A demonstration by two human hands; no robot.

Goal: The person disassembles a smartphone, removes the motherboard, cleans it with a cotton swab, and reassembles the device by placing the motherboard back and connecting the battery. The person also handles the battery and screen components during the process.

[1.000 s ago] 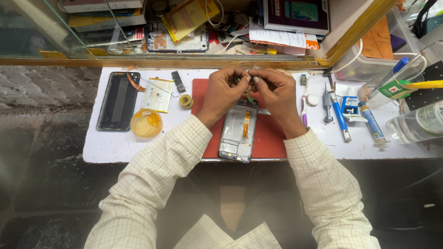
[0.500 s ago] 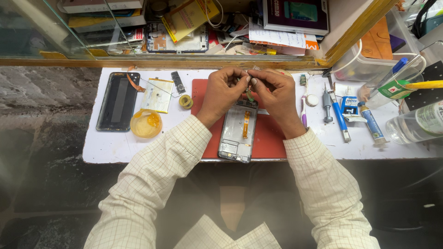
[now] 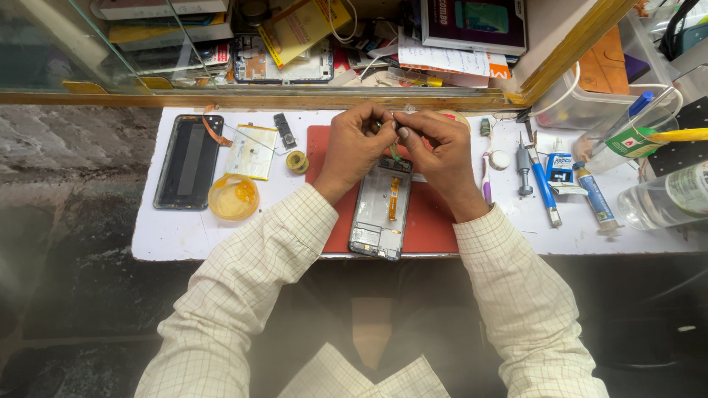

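An opened phone frame with an orange flex strip lies on a red mat on a white board. My left hand and my right hand meet just above the frame's far end. Both pinch a small green part between their fingertips; what the part is I cannot make out. The frame's top edge is partly hidden under my fingers.
On the board's left lie a black phone screen, a flat battery, a yellow dish and a small tape roll. To the right lie a screwdriver, blue tubes and bottles. A cluttered glass shelf runs along the far side.
My hands have stayed over the frame's far end; only the fingertips shifted slightly around the small part.
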